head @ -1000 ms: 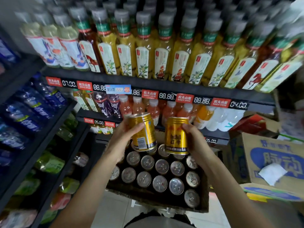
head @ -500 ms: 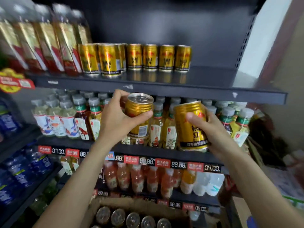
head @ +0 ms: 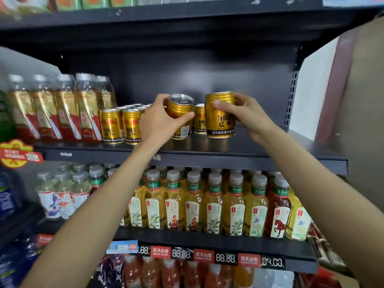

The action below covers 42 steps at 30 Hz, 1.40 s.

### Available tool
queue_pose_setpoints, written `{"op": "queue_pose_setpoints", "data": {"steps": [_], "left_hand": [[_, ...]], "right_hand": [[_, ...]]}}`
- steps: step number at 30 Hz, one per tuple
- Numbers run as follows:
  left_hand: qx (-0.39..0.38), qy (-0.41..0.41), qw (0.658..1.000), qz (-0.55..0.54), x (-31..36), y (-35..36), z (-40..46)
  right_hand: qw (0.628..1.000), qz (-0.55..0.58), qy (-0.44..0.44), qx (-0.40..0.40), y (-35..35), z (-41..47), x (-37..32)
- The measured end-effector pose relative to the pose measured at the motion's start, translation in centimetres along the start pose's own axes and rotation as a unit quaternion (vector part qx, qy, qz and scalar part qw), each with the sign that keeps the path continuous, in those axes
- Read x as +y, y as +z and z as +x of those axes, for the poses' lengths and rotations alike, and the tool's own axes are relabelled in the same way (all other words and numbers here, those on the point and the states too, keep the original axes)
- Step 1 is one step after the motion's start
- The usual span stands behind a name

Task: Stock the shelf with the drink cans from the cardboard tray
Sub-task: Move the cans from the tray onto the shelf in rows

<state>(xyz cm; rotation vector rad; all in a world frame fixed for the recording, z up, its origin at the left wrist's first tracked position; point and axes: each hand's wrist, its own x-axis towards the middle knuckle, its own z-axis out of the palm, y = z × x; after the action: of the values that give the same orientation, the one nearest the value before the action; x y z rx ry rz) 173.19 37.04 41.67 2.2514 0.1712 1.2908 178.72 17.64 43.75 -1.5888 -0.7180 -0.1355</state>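
My left hand [head: 160,119] grips a gold drink can [head: 180,113], tilted slightly, just above the dark shelf [head: 259,150]. My right hand [head: 247,115] holds a second gold can [head: 221,119] upright, a little above the shelf board. Several gold cans [head: 120,125] stand in rows on the shelf to the left of my hands, and one more gold can [head: 200,119] shows between the two held cans. The cardboard tray is out of view.
Tall red-and-gold bottles [head: 62,109] stand at the shelf's left end. The shelf's right part [head: 291,142] is bare up to the side panel [head: 293,94]. Below is a row of yellow tea bottles [head: 214,204], with price tags [head: 207,255] under them.
Both hands have risen with their cans from in front of the lower bottle shelf to the can shelf. The view has tilted up, so the tray has left the frame.
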Motion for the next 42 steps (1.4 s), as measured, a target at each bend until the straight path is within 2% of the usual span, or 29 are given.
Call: {"op": "queue_pose_setpoints", "data": {"steps": [4, 9, 15, 17, 19, 21, 23, 25, 27, 32, 36, 42], "left_hand": [[0.018, -0.034, 0.997, 0.069, -1.5, 2.7, 1.9], [0.015, -0.032, 0.99, 0.139, -2.7, 4.4, 3.2], [-0.054, -0.067, 0.981, 0.176, -3.8, 4.6, 3.8], [-0.075, -0.028, 0.974, 0.21, -3.8, 4.1, 3.5], [-0.057, 0.075, 0.967, 0.237, -4.0, 3.3, 3.2], [-0.063, 0.204, 0.94, 0.267, -4.5, 2.6, 3.3], [-0.105, 0.255, 0.906, 0.322, -5.2, 2.1, 3.9], [-0.131, 0.239, 0.9, 0.341, -5.6, 2.0, 4.3], [-0.128, 0.229, 0.901, 0.346, -5.6, 2.2, 4.3], [-0.132, 0.21, 0.896, 0.37, -6.4, 2.0, 4.9], [-0.136, 0.225, 0.861, 0.435, -7.1, 1.9, 5.9], [-0.12, 0.235, 0.831, 0.489, -7.5, 2.4, 6.2]], "right_hand": [[0.999, -0.042, 0.016, 0.026, 0.6, 3.8, 2.2], [0.997, -0.049, 0.038, 0.04, 2.3, 6.9, 4.5], [0.989, -0.138, 0.054, 0.012, 4.1, 9.0, 5.9], [0.988, -0.147, 0.053, 0.005, 4.3, 9.1, 6.2], [0.985, -0.164, 0.053, -0.017, 4.0, 9.1, 6.2], [0.976, -0.201, 0.042, -0.071, 3.5, 8.9, 5.8], [0.954, -0.283, 0.02, -0.101, 3.2, 8.6, 5.7], [0.921, -0.383, -0.017, -0.065, 3.5, 8.1, 5.8], [0.906, -0.419, -0.054, -0.028, 4.4, 7.8, 6.0], [0.92, -0.388, -0.059, -0.011, 6.9, 8.1, 6.1], [0.921, -0.384, -0.058, 0.012, 8.5, 8.5, 6.4], [0.902, -0.426, -0.05, 0.04, 9.7, 9.3, 6.6]]}}
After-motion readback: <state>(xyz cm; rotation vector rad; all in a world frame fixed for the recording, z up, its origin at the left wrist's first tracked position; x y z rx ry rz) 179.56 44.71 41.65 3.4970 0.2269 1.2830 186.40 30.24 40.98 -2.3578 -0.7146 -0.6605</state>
